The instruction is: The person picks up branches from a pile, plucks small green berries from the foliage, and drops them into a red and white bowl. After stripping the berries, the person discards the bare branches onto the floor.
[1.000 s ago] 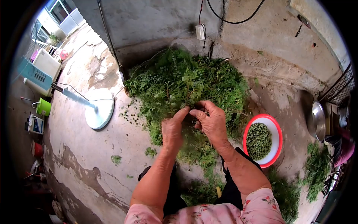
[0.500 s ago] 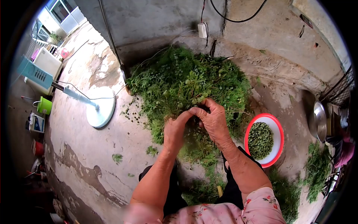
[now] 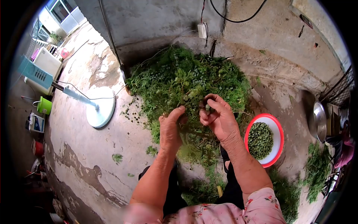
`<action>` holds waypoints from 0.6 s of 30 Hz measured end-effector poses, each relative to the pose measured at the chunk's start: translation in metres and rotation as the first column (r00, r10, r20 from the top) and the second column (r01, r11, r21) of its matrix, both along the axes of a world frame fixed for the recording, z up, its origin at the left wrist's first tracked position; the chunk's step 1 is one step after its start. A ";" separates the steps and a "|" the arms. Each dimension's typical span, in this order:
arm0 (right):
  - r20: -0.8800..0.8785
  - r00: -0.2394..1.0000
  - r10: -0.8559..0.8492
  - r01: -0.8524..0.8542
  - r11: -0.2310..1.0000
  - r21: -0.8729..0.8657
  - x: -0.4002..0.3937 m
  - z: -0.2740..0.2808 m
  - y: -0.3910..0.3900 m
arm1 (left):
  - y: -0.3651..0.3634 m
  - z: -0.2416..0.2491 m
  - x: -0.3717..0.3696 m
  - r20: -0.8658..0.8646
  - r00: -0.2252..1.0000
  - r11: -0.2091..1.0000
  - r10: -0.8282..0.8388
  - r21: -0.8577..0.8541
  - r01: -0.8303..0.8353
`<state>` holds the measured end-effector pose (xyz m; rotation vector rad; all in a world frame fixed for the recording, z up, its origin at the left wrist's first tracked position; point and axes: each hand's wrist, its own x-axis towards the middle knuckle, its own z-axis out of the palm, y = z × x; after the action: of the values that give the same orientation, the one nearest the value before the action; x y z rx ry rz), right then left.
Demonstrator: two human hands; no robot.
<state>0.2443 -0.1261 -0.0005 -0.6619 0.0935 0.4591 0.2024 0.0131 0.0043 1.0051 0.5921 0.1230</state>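
My left hand (image 3: 171, 128) is closed on a leafy green plant sprig (image 3: 188, 91), thumb on top, in front of the heap. To its right, my right hand (image 3: 222, 119) is curled around a few small round green pods (image 3: 209, 108), pinched between thumb and fingers. The two hands are apart. Behind them a big heap of feathery green plants (image 3: 156, 84) lies against the wall. A white basin with a red rim (image 3: 278, 132) stands right of my right forearm, holding many small round green pods (image 3: 260, 141).
A pale-blue fan (image 3: 100, 114) stands on the concrete floor at left, its cable running toward the wall socket box (image 3: 202, 30). A metal bowl (image 3: 318, 121) leans at right. Loose greens (image 3: 317, 168) lie at right and between my legs. A green bucket (image 3: 44, 105) is far left.
My hands were together at the sprig and have separated. The right hand has drawn back rightward with pods in its fingers; the left hand still grips the sprig.
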 end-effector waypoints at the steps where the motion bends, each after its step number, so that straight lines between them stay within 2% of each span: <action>1: -0.022 1.000 -0.004 0.004 1.000 -0.008 0.000 0.004 -0.001 | 0.000 0.000 0.000 0.020 1.000 1.000 -0.003 -0.011 0.004; 4: 0.018 0.999 0.027 -0.027 1.000 0.015 0.002 -0.007 -0.004 | -0.003 0.000 -0.001 -0.002 1.000 0.999 -0.018 -0.037 0.018; 7: 0.018 0.995 -0.095 0.097 0.989 -0.115 0.003 -0.008 -0.006 | -0.002 0.005 -0.001 -0.025 0.999 0.999 -0.035 -0.023 0.034; 10: 0.034 0.997 -0.070 0.077 0.954 -0.288 0.004 -0.009 -0.006 | 0.000 -0.007 0.005 0.011 0.999 0.998 0.032 -0.054 -0.031; 13: 0.135 0.991 0.011 0.037 0.937 -0.346 -0.001 -0.007 0.001 | -0.001 -0.005 0.004 -0.011 1.000 0.999 0.003 -0.047 -0.004; 16: 0.171 0.985 -0.013 0.092 0.883 -0.461 -0.004 -0.005 0.009 | -0.003 -0.007 0.002 0.021 0.998 0.997 -0.058 -0.059 0.059; 18: 0.131 0.987 -0.093 0.141 0.894 -0.426 -0.003 -0.009 0.007 | -0.009 -0.006 0.000 0.025 0.997 0.997 -0.075 -0.013 0.075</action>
<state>0.2413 -0.1192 -0.0091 -1.1144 0.1354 0.2843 0.2023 0.0045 -0.0012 1.0095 0.5318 0.0641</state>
